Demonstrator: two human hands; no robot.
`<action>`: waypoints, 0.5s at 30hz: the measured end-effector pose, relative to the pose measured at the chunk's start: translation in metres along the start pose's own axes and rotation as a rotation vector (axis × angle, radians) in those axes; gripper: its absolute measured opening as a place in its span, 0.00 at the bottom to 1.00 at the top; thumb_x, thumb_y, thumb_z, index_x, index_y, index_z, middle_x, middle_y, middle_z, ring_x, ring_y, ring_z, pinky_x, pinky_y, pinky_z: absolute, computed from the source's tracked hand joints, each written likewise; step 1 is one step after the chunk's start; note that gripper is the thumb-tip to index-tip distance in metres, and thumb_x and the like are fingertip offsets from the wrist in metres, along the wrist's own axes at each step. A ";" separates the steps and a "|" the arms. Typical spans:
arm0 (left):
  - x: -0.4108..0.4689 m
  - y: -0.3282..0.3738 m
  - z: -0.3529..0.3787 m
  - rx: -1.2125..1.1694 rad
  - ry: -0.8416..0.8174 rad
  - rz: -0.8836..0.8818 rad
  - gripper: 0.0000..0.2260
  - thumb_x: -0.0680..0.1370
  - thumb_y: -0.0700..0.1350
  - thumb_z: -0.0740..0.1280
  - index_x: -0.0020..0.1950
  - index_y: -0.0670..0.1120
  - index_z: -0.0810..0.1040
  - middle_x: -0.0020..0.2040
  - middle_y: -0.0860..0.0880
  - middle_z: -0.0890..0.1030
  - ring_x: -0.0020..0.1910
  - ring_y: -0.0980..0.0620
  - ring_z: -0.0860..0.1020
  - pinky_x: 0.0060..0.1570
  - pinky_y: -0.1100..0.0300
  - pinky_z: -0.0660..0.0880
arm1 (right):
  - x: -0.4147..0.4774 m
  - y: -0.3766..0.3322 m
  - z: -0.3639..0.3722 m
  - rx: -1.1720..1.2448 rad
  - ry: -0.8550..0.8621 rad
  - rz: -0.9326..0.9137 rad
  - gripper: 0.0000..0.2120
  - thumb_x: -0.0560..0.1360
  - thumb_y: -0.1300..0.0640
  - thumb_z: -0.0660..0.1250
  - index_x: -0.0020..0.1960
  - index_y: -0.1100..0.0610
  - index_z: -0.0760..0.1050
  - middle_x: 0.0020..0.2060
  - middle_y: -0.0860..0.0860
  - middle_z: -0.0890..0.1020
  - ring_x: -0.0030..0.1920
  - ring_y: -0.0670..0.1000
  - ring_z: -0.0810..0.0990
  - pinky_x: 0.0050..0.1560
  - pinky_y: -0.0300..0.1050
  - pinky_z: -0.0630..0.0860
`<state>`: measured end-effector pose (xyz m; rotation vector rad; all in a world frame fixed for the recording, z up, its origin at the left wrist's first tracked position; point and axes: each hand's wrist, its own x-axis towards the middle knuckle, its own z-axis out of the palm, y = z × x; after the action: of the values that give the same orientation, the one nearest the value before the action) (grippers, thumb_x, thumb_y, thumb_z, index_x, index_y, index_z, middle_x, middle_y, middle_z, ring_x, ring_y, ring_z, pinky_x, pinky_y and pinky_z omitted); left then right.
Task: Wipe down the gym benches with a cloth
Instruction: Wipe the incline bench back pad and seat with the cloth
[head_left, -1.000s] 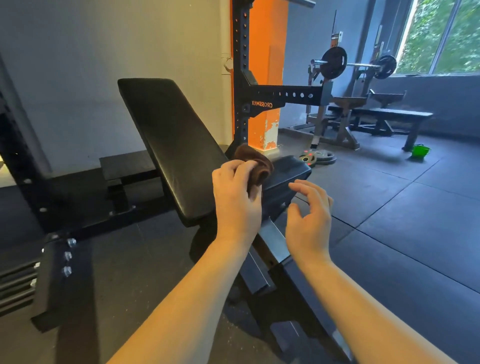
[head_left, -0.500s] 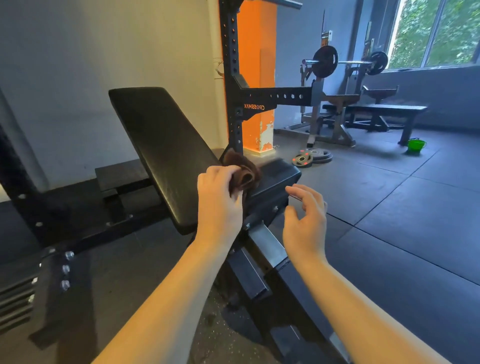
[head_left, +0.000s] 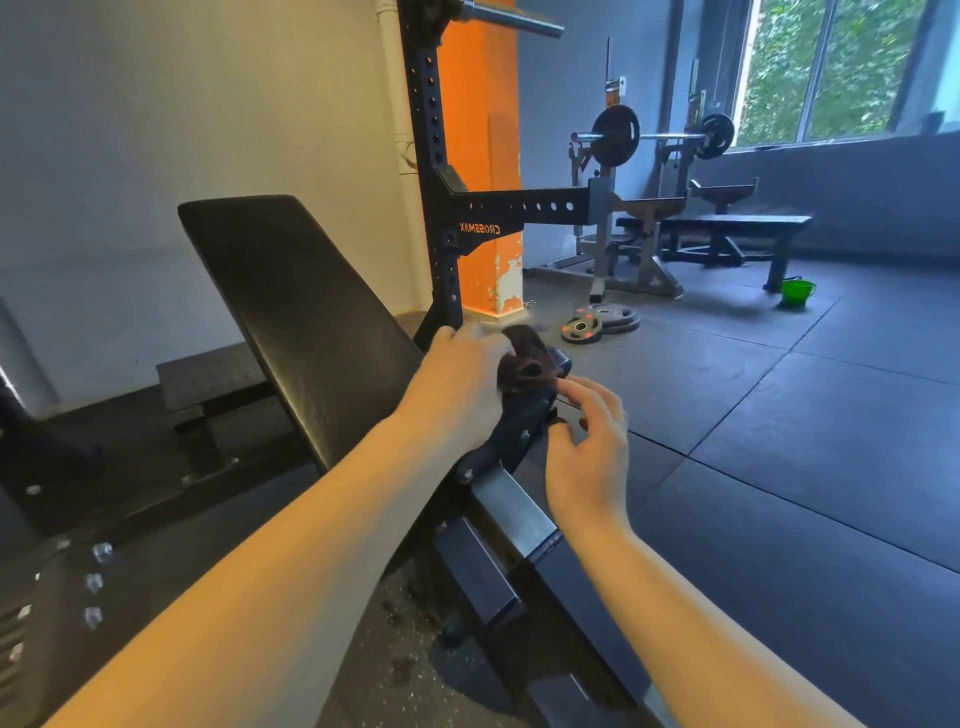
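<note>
Gripping the cloth (head_left: 527, 366) with left hand (head_left: 457, 384) on the bench (head_left: 301, 312); holding right hand (head_left: 587, 452) just beside, fingers loosely curled, empty, maybe touching the bench.

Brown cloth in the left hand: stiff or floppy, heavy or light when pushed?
Probably floppy: the brown cloth sits bunched in folds against the left hand. Likely light, since fingers alone hold it. Its soft look suggests dragging, not sliding, on the seat pad.
</note>
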<state>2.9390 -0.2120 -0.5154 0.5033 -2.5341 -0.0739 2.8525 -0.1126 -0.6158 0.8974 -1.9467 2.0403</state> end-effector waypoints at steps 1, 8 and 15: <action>-0.004 -0.003 -0.004 -0.001 0.002 -0.013 0.15 0.81 0.41 0.68 0.67 0.49 0.78 0.59 0.48 0.76 0.59 0.46 0.71 0.59 0.51 0.74 | 0.000 0.000 -0.001 0.008 -0.003 -0.001 0.20 0.78 0.70 0.63 0.62 0.50 0.79 0.62 0.42 0.73 0.68 0.44 0.69 0.63 0.28 0.66; 0.021 0.010 -0.002 0.037 -0.036 -0.076 0.14 0.81 0.39 0.66 0.67 0.48 0.77 0.60 0.45 0.76 0.61 0.44 0.73 0.62 0.51 0.73 | 0.002 0.004 -0.011 0.024 -0.005 0.003 0.21 0.78 0.70 0.64 0.60 0.47 0.78 0.60 0.39 0.73 0.67 0.41 0.71 0.65 0.29 0.69; 0.083 0.034 0.028 0.055 -0.205 -0.042 0.21 0.80 0.34 0.64 0.72 0.49 0.74 0.69 0.43 0.71 0.69 0.39 0.65 0.68 0.42 0.70 | 0.014 0.005 -0.017 0.054 0.084 0.129 0.22 0.78 0.72 0.64 0.60 0.47 0.78 0.59 0.42 0.75 0.64 0.41 0.73 0.63 0.28 0.70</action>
<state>2.8482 -0.2128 -0.4920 0.5978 -2.7319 -0.0753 2.8335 -0.1005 -0.6113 0.7014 -1.9604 2.1733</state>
